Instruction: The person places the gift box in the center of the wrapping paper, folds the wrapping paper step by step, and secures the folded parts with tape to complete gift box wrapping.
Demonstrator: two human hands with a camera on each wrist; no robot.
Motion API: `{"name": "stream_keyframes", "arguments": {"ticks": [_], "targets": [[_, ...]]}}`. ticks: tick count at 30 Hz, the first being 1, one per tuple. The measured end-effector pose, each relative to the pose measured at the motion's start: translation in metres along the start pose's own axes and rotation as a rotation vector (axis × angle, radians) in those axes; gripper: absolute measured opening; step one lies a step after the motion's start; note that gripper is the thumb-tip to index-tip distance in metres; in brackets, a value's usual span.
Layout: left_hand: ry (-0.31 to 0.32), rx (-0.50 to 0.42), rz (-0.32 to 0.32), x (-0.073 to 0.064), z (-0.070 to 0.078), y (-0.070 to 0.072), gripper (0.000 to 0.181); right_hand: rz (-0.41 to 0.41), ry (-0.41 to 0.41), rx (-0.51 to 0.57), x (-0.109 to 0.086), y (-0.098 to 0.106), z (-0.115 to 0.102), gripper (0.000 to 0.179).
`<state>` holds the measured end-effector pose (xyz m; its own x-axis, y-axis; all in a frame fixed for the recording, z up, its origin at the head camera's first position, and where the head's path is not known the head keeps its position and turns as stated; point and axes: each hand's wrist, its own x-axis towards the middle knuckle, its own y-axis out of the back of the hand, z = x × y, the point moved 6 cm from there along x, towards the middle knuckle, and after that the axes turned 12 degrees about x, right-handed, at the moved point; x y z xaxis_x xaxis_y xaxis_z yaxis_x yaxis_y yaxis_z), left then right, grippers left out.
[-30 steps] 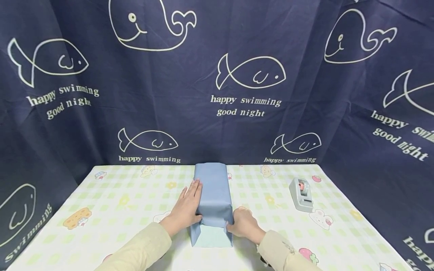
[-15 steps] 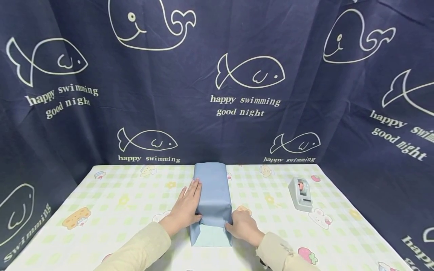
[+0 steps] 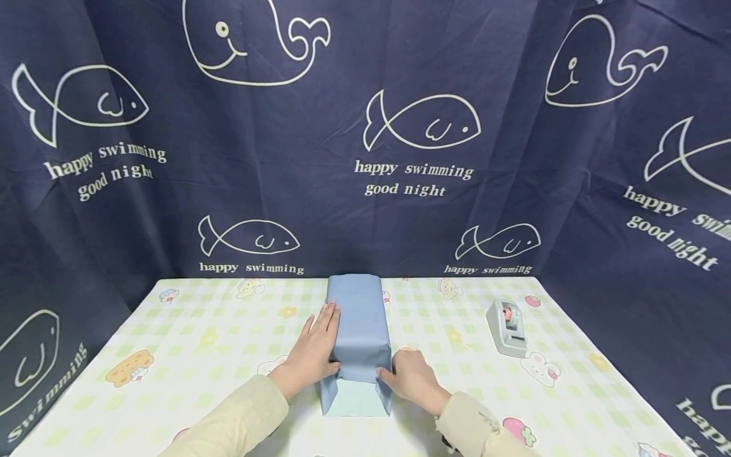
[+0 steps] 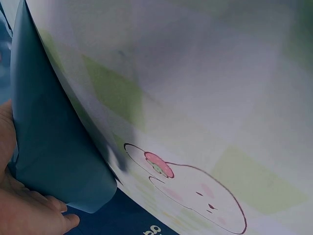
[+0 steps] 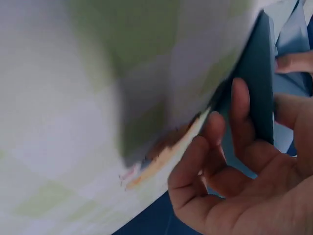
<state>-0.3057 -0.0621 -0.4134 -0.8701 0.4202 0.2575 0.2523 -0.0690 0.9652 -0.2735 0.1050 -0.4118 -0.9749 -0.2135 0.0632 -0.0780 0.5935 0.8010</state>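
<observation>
A box-shaped package wrapped in blue paper lies lengthwise on the table. At its near end the paper is folded in at the sides, and a pale blue-green flap spreads toward me. My left hand rests along the package's left edge, fingers extended, thumb by the near end. At the near right corner my right hand pinches the folded paper, its thumb on the end fold. In the right wrist view, its curled fingers lie against the package's side. The box inside is hidden.
A grey tape dispenser with a small reddish roll stands on the right of the table. A green-checked cloth with cartoon prints covers the tabletop. Dark blue curtains enclose the back and sides.
My right thumb has shifted slightly up and left onto the end fold, and the right hand has tilted a little. The left hand and package stay in place.
</observation>
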Motion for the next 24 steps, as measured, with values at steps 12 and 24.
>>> {"name": "stream_keyframes", "arguments": {"ticks": [12,24], "targets": [[-0.009,0.003,-0.003,-0.001,0.0,0.001,0.103,0.173,0.157,-0.183,0.006,0.022,-0.024,0.038],[-0.013,-0.005,0.0,0.0,0.0,0.0,0.104,0.146,0.16,-0.114,0.009,0.025,-0.021,0.037]]}}
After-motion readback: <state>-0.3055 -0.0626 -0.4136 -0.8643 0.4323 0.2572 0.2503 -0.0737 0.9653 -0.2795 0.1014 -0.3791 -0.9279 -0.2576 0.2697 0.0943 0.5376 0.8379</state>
